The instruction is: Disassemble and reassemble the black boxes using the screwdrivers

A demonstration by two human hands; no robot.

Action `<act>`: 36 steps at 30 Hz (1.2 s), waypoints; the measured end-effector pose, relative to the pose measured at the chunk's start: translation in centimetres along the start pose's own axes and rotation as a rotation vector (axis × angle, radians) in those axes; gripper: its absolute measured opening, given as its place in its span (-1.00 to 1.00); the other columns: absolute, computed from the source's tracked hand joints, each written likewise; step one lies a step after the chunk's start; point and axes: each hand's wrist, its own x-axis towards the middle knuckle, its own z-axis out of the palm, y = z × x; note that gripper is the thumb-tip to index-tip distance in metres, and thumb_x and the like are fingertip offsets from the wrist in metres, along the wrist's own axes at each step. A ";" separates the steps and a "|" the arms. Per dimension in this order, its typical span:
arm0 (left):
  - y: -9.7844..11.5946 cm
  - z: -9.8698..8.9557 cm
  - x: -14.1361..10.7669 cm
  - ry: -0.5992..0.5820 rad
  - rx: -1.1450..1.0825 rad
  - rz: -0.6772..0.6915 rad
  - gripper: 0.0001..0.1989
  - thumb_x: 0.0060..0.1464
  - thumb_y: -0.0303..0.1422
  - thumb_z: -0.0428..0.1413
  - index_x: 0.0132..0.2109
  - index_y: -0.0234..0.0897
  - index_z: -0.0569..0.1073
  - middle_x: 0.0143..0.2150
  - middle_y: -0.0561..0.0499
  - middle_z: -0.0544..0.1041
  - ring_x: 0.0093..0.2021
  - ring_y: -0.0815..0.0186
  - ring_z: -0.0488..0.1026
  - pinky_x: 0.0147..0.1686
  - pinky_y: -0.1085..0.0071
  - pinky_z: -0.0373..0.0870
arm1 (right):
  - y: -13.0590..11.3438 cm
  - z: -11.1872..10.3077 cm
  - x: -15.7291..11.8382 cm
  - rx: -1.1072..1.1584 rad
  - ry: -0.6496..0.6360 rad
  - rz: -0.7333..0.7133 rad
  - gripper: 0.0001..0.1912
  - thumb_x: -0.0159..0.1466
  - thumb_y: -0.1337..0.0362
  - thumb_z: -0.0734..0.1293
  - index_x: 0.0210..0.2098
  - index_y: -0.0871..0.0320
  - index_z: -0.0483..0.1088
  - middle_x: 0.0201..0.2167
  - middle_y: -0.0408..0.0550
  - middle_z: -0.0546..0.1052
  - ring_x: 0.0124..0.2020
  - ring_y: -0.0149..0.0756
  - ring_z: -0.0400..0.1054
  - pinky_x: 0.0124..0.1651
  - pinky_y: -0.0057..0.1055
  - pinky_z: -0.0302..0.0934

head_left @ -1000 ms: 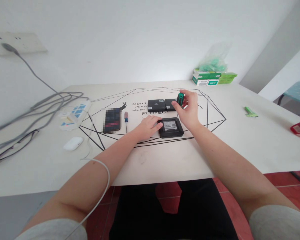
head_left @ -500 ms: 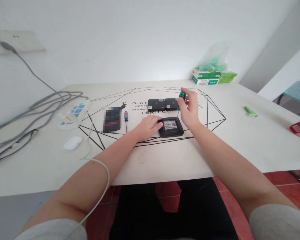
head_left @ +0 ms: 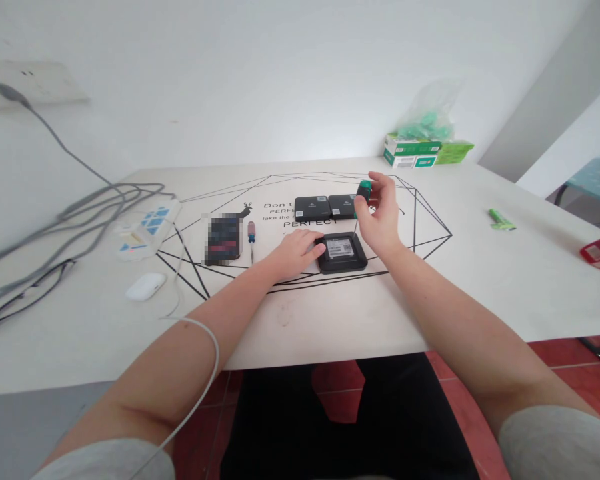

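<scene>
A black square device (head_left: 341, 249) lies in the middle of the table, its labelled face with a white sticker turned up. My left hand (head_left: 303, 252) grips its left edge, thumb on the near side and fingers at the far left corner. In my right hand (head_left: 381, 212) is a green and black screwdriver (head_left: 365, 189), held upright between thumb and fingers. Its thin shaft reaches down to the device's far right corner; the very tip is hard to make out. Just behind lie two flat black boxes (head_left: 311, 209), side by side, the right one partly covered by my right hand.
To the left lie a second screwdriver (head_left: 251, 235), a blurred-out dark phone-like object (head_left: 223, 239), a white case (head_left: 145, 286), a clear compartment box (head_left: 147, 230) and grey cables (head_left: 95, 200). Green-white boxes (head_left: 413, 150) stand at the back right, a green wrapper (head_left: 501, 221) nearer. A white cable crosses my left forearm.
My right hand's fingers have shifted slightly around the screwdriver handle, which now stands a little more upright. My left hand and the device stay in place.
</scene>
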 end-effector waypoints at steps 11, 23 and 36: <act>0.4 -0.2 0.0 -0.014 0.009 -0.002 -0.44 0.46 -0.02 -0.15 0.31 -0.24 0.44 0.31 -0.22 0.51 0.32 -0.05 0.39 0.37 -0.07 0.26 | 0.0 0.0 0.2 0.028 0.084 -0.026 -0.56 0.38 0.02 0.37 0.19 0.00 0.32 -0.01 0.03 0.53 -0.11 -0.19 0.52 -0.04 -0.12 0.54; 0.0 0.1 0.0 -0.017 0.033 0.002 -0.45 0.47 -0.03 -0.14 0.33 -0.25 0.42 0.32 -0.21 0.50 0.31 -0.03 0.39 0.37 -0.05 0.26 | 0.1 0.0 0.1 0.023 0.049 -0.018 -0.57 0.38 0.03 0.36 0.18 0.00 0.32 -0.01 0.05 0.53 -0.11 -0.18 0.52 -0.04 -0.12 0.52; 0.6 -0.3 -0.1 -0.012 0.035 0.008 -0.44 0.47 -0.03 -0.14 0.32 -0.29 0.43 0.31 -0.26 0.50 0.32 -0.04 0.40 0.37 -0.07 0.27 | -0.6 -0.4 0.2 0.056 -0.072 -0.021 -0.60 0.48 0.01 0.25 0.23 -0.03 0.38 0.09 0.05 0.52 0.06 -0.11 0.47 0.07 -0.04 0.49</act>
